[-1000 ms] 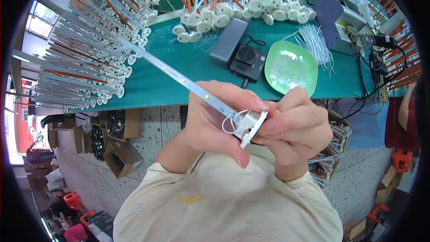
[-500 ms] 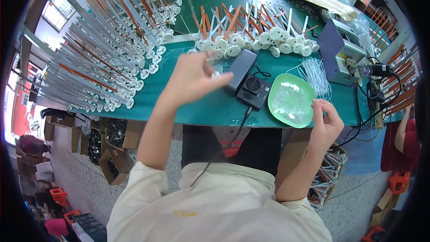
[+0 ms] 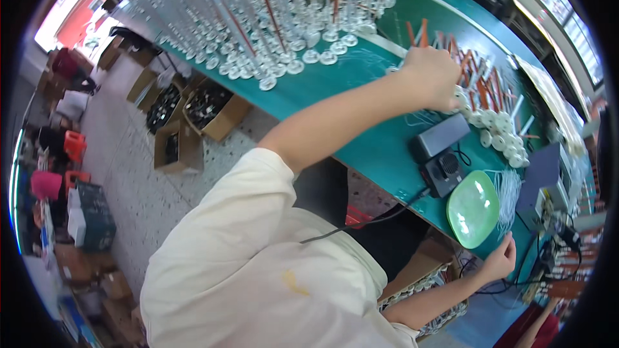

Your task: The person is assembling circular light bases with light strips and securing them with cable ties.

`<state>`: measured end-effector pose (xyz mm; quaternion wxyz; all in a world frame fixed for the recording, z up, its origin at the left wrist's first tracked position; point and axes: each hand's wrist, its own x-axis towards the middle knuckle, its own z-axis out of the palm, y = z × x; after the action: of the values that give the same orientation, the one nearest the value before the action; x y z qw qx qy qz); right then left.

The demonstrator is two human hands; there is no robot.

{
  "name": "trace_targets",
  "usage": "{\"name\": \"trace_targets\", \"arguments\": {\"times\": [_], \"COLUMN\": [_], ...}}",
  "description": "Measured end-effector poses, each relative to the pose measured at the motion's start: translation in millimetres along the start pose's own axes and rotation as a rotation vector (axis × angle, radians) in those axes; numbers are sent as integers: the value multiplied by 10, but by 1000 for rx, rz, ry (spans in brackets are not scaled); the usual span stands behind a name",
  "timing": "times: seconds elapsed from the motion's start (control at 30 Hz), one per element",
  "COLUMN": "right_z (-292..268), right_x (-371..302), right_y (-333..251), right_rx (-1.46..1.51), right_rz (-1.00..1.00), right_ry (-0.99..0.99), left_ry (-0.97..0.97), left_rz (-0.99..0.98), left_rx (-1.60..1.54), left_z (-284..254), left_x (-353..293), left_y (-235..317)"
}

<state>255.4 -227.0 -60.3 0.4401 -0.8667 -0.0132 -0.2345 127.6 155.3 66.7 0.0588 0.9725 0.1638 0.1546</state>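
The long green worktop [image 3: 361,148] carried nearly everything at risk; toward its left end stood a dense crowd of tall, slim grey and orange strips on round whitish bases [image 3: 258,38], which looked liable to topple in a chain if the bare left forearm [image 3: 335,116] swung into the outermost ones; a heap of orange and white strips with white round bases [image 3: 496,135] lay inward from the front edge, at and just beyond the left hand [image 3: 431,78], and might tangle or slide apart if one were dragged from among the others; the shallow light-green bowl [image 3: 456,201] sat close to the front edge, near the right hand [image 3: 500,260], so a knock there could spill it; a thin black cable [image 3: 367,222] ran from a small black square device [image 3: 443,174] over the front edge, and a turn of the body might tug the device off.

The left hand hid part of the heap; its fingers faced away, so I could not tell whether they were wide, narrow or gripping; the right fingers curled toward the thumb near a bundle of thin white cords [image 3: 508,200], but anything between them was too small to make out; the bowl's pale, glossy contents blurred together; the tallest strips were cut off at the top.
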Motion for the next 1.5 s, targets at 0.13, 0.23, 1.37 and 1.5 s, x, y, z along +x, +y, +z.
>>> {"name": "trace_targets", "arguments": {"times": [0.13,0.23,1.37,1.5], "right_z": [104,253,367,279], "right_x": [122,166,-1482,-1486], "right_y": [39,127,-2019,-1860], "right_rx": [-72,-111,1156,1109], "right_rz": [-61,-45,-940,-882], "right_ry": [61,144,-522,-420], "left_ry": [592,817,281,151], "left_rz": [84,-13,-300,-314], "left_rx": [-254,-168,-1572,-1694], "left_z": [-52,25,-429,-241], "left_x": [-895,-1542,-1897,-1706], "left_y": [-8,-437,138,386]}}
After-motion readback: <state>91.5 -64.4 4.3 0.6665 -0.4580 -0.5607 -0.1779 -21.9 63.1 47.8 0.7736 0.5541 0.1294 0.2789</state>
